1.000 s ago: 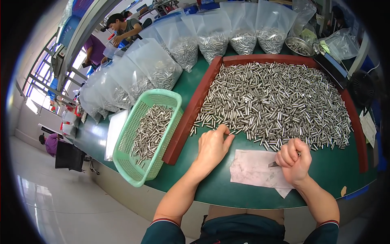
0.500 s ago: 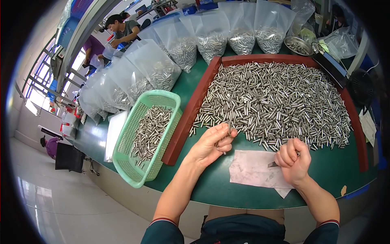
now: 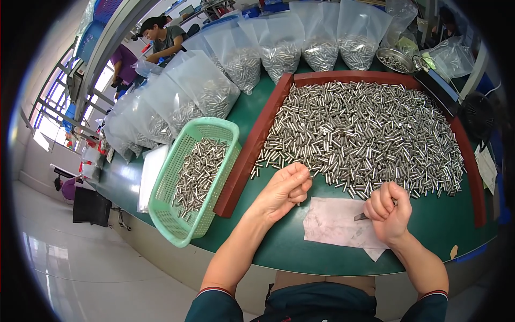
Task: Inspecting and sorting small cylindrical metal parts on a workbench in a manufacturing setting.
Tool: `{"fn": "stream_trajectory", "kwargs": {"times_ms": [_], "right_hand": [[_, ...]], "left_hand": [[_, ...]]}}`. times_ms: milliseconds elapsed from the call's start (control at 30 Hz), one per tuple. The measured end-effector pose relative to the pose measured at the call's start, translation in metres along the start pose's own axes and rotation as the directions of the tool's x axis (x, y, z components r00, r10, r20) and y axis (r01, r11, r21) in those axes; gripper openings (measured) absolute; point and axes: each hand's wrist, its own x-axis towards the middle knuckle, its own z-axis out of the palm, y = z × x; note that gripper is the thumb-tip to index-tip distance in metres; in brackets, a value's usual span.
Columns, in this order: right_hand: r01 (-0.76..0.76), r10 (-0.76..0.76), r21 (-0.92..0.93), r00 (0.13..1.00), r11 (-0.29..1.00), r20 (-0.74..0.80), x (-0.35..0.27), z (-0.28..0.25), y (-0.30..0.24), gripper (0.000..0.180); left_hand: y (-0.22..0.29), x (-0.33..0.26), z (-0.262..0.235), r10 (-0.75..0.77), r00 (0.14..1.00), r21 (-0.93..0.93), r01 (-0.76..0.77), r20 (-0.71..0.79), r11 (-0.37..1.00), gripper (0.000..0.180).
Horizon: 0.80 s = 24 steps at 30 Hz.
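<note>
A large heap of short silvery metal pins [image 3: 365, 139] covers the green table [image 3: 279, 241] in front of me. My left hand [image 3: 283, 192] is closed at the heap's near left edge, with a glint of metal under its curled fingers. Thumb and forefinger press together there. To its right, my right hand [image 3: 389, 216] makes a fist around a tool; only a flat, dark grey, pointed end [image 3: 360, 217] sticks out, so its kind is hidden. That fist rests over the right part of a stained pale pink cloth [image 3: 330, 222].
A dark red raised border [image 3: 255, 145] bounds the heap. Left of it stands a green plastic basket [image 3: 156, 217] holding more pins. Clear bags of pins [image 3: 236, 67] line the table behind, near a metal bowl [image 3: 394, 60]. Another person [image 3: 166, 40] works at the back left.
The fingers of my left hand have closed in, and the pin that showed at their tips is now mostly hidden. My right hand has hardly moved.
</note>
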Motion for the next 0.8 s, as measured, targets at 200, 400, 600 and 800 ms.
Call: {"fn": "stream_trajectory", "kwargs": {"times_ms": [200, 400, 600, 800], "right_hand": [[0.001, -0.001, 0.055, 1.000, 0.998, -0.008, 0.003, -0.005, 0.002, 0.039], [-0.011, 0.012, -0.010, 0.999, 1.000, 0.035, 0.008, -0.005, -0.002, 0.041], [0.011, -0.012, 0.021, 0.999, 1.000, 0.034, 0.002, -0.007, -0.003, 0.040], [0.069, -0.073, 0.061, 0.995, 0.996, 0.072, -0.002, -0.005, -0.002, 0.039]], "left_hand": [[-0.009, 0.000, 0.025, -0.058, 0.995, 0.437, 0.087, -0.080, 0.895, 0.004], [-0.044, -0.005, 0.063, 0.226, 0.959, 0.973, -0.199, 0.169, 0.119, 0.007], [-0.053, -0.001, 0.060, 0.207, 0.930, 0.952, -0.290, 0.305, -0.100, 0.011], [-0.053, -0.003, 0.059, 0.175, 0.952, 0.966, -0.233, 0.249, -0.110, 0.011]]}}
